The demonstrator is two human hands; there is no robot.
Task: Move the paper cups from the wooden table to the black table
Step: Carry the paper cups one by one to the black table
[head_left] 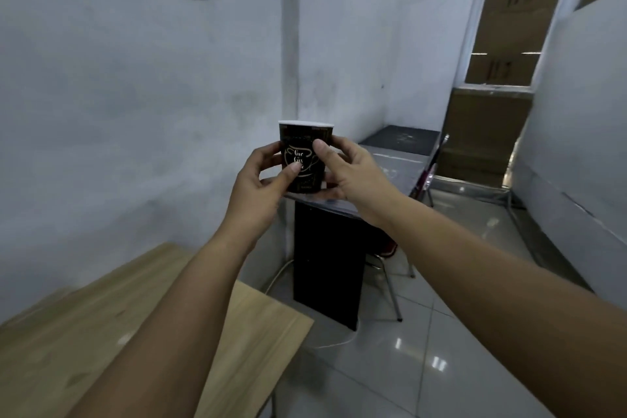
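Observation:
A dark brown paper cup (305,142) with a white rim and gold lettering is held upright in the air between both hands. My left hand (258,187) grips its left side and my right hand (353,176) grips its right side and base. The cup hovers over the near end of the black table (397,159), which runs away along the white wall. The wooden table (101,332) lies at the lower left, under my left forearm. No other cups show on either table.
A metal-legged chair with a red seat (390,268) is tucked beside the black table's dark end panel (325,265). A white cable (336,343) trails on the glossy tiled floor. Stacked cardboard boxes (485,132) stand at the back right, behind a partition.

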